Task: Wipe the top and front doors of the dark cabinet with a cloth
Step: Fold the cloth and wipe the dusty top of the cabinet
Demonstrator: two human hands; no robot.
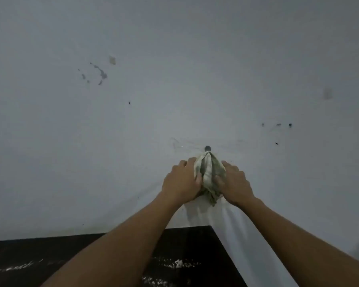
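Note:
A crumpled greenish-white striped cloth [209,176] hangs against the wall, just under a small dark hook [207,148]. My left hand [182,181] grips its left side and my right hand [234,183] grips its right side, both arms stretched forward and up. Below my forearms lies the dark cabinet top [50,257], with white dust or powder streaks on it. The cabinet's front doors are out of view.
A pale wall [174,69] fills most of the view, marked with stains, small dark spots and a scrap of tape [112,60]. The cabinet's right back corner [210,226] meets the wall, with pale wall surface running down to its right.

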